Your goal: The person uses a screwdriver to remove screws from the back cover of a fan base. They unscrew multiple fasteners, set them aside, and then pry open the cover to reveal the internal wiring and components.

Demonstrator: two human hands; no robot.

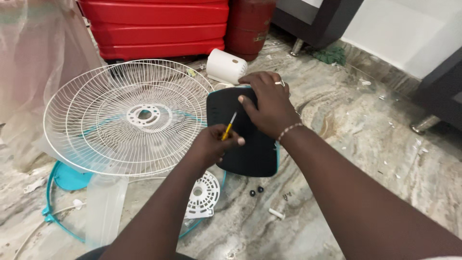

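Black plastic fan base plate (pixel 250 149) lies flat on the marbled stone floor (pixel 365 159), just right of the white wire fan guard (pixel 110 120). The right hand (pixel 269 106) presses down on its upper half, fingers spread. The left hand (pixel 211 144) pinches a small yellow-handled screwdriver (pixel 228 128), tip down on the plate. If that tip slips off, it could jab the holding thumb beside it. Two tiny black caps (pixel 256 191) and a white peg (pixel 276 214) sit loose nearby; a nudge from the plate could scatter them.

Home floor: marble (pixel 365 144), suitcase (pixel 154 26)
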